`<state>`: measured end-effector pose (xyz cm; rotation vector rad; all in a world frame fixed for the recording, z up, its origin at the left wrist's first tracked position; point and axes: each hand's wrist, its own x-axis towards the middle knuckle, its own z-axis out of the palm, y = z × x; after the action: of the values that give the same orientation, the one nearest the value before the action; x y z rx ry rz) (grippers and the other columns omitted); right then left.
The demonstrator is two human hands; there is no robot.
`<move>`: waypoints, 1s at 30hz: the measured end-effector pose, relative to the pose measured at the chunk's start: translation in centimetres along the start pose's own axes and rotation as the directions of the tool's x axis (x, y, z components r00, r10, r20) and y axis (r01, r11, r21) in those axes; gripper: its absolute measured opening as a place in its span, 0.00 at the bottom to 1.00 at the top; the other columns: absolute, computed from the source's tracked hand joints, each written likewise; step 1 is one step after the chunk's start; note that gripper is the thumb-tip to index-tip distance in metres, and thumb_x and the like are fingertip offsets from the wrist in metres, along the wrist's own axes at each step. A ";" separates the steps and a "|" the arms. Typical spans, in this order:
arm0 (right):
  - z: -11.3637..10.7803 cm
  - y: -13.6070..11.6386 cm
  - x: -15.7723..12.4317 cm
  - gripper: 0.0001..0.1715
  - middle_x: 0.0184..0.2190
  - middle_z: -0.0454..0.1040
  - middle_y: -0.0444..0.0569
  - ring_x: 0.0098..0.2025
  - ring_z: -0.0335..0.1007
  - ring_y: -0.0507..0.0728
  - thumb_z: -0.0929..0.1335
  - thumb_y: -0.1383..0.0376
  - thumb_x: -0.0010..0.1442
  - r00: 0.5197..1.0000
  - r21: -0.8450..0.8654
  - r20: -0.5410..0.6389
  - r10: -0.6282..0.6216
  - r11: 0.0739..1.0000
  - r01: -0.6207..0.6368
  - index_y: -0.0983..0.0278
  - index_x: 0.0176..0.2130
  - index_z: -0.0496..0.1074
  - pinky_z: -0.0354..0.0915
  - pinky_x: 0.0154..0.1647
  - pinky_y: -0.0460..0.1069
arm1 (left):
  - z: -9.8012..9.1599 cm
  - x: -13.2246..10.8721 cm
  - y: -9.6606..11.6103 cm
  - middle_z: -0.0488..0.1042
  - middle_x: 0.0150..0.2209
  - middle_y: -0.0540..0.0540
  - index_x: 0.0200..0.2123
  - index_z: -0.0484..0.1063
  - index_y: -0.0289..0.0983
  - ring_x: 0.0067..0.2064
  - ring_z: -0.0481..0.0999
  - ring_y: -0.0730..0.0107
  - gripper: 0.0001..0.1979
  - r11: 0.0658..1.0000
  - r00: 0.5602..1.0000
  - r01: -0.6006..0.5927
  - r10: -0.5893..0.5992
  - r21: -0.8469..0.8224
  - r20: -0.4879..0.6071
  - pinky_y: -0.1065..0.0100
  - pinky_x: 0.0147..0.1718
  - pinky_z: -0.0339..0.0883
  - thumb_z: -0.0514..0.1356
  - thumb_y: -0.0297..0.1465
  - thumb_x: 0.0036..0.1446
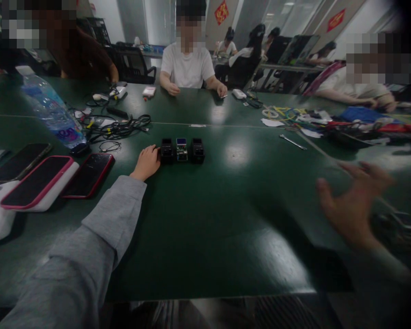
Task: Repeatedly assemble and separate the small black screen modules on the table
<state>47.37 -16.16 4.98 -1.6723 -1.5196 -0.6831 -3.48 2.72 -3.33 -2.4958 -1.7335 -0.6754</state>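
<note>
Two small black box-shaped devices, a left one [166, 151] and a right one [197, 151], stand in a row on the green table. Between them sits a small circuit board with a screen [181, 150]. My left hand [148, 161] lies on the table with its fingertips against the left box's side, not wrapped around it. At the far right my right hand [358, 201] is raised above the table, blurred by motion, with fingers stretched and nothing visible in them. A metal wrench [292, 142] lies beyond it.
On the left are several phones, one red-edged [89, 176], a water bottle [51, 107] and tangled black cables [123, 128]. Coloured cables and pouches [359, 114] pile up at the back right. A person in a white shirt [188, 64] sits opposite; others sit around.
</note>
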 end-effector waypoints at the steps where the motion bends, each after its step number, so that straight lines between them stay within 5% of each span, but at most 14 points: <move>1: 1.7 -2.7 0.3 0.42 0.58 0.60 0.71 0.64 0.55 0.71 0.62 0.38 0.60 0.995 0.111 0.024 -0.092 0.990 0.089 0.60 0.63 0.64 0.57 0.56 0.69 | 0.0 0.0 0.0 0.65 0.61 0.29 0.56 0.67 0.27 0.62 0.64 0.46 0.20 1.000 1.000 0.002 -0.002 0.000 0.000 0.43 0.60 0.58 0.51 0.25 0.62; 5: 9.3 -14.3 0.5 0.31 0.64 0.52 0.61 0.67 0.49 0.71 0.62 0.53 0.65 0.945 0.368 0.187 -0.270 0.911 0.187 0.57 0.64 0.57 0.54 0.60 0.70 | -0.1 0.0 0.2 0.65 0.61 0.29 0.56 0.67 0.28 0.63 0.64 0.47 0.19 0.999 1.000 0.020 -0.020 -0.039 0.002 0.44 0.61 0.57 0.51 0.26 0.62; 9: 14.3 -20.4 0.0 0.29 0.68 0.46 0.53 0.69 0.42 0.68 0.62 0.56 0.66 0.777 0.472 0.354 -0.520 0.817 0.332 0.54 0.64 0.54 0.48 0.65 0.67 | 0.0 0.1 0.2 0.65 0.61 0.29 0.56 0.66 0.28 0.63 0.64 0.46 0.20 1.000 1.000 0.009 -0.009 -0.029 -0.001 0.43 0.61 0.57 0.51 0.27 0.63; 11: 15.3 -20.8 -0.1 0.27 0.68 0.47 0.54 0.69 0.42 0.68 0.63 0.57 0.66 0.757 0.476 0.381 -0.530 0.815 0.331 0.56 0.62 0.57 0.47 0.65 0.66 | 0.1 0.0 0.2 0.65 0.61 0.29 0.57 0.66 0.28 0.62 0.64 0.46 0.20 1.000 1.000 0.007 -0.007 -0.020 -0.001 0.43 0.60 0.57 0.51 0.26 0.62; 15: 15.7 -19.7 0.1 0.18 0.58 0.60 0.57 0.62 0.53 0.68 0.62 0.53 0.67 0.835 0.430 0.377 -0.402 0.874 0.226 0.61 0.50 0.66 0.55 0.60 0.65 | -0.3 -0.1 0.5 0.65 0.61 0.30 0.57 0.66 0.28 0.62 0.64 0.47 0.20 1.000 1.000 0.016 -0.016 0.006 0.014 0.45 0.61 0.58 0.51 0.26 0.62; 19: 16.4 -19.1 0.2 0.27 0.48 0.65 0.58 0.55 0.60 0.68 0.63 0.44 0.64 0.903 0.473 0.305 -0.302 0.871 0.131 0.64 0.46 0.66 0.60 0.55 0.65 | -0.7 -0.1 1.0 0.65 0.61 0.31 0.57 0.66 0.28 0.62 0.64 0.49 0.20 0.998 0.999 0.026 -0.028 0.052 0.037 0.47 0.61 0.58 0.51 0.26 0.63; 24: 17.0 -19.1 0.3 0.36 0.57 0.61 0.61 0.59 0.58 0.69 0.66 0.46 0.62 0.857 0.532 0.332 -0.394 0.829 0.175 0.63 0.60 0.58 0.62 0.56 0.66 | -0.8 -0.2 1.1 0.65 0.61 0.32 0.57 0.65 0.28 0.62 0.64 0.49 0.20 0.998 0.999 0.026 -0.028 0.065 0.035 0.47 0.60 0.59 0.51 0.26 0.63; 27: 17.1 -19.1 0.2 0.33 0.57 0.62 0.61 0.57 0.61 0.69 0.65 0.51 0.64 0.814 0.537 0.378 -0.441 0.821 0.195 0.64 0.61 0.58 0.65 0.53 0.64 | -0.8 -0.2 1.0 0.65 0.61 0.32 0.57 0.66 0.28 0.62 0.64 0.49 0.20 0.998 0.999 0.025 -0.027 0.064 0.033 0.47 0.60 0.59 0.51 0.27 0.63; 30: 17.0 -19.1 0.1 0.27 0.51 0.66 0.60 0.50 0.67 0.67 0.65 0.55 0.63 0.820 0.514 0.395 -0.415 0.840 0.177 0.65 0.57 0.61 0.68 0.49 0.63 | -0.6 -0.1 0.9 0.64 0.61 0.31 0.58 0.65 0.28 0.63 0.63 0.49 0.21 0.998 0.998 0.034 -0.037 0.060 0.041 0.47 0.61 0.58 0.51 0.27 0.63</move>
<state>26.86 -2.21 -1.16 -1.2926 -2.1505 -0.0070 -2.91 2.09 -2.59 -2.4627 -1.7881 -0.5689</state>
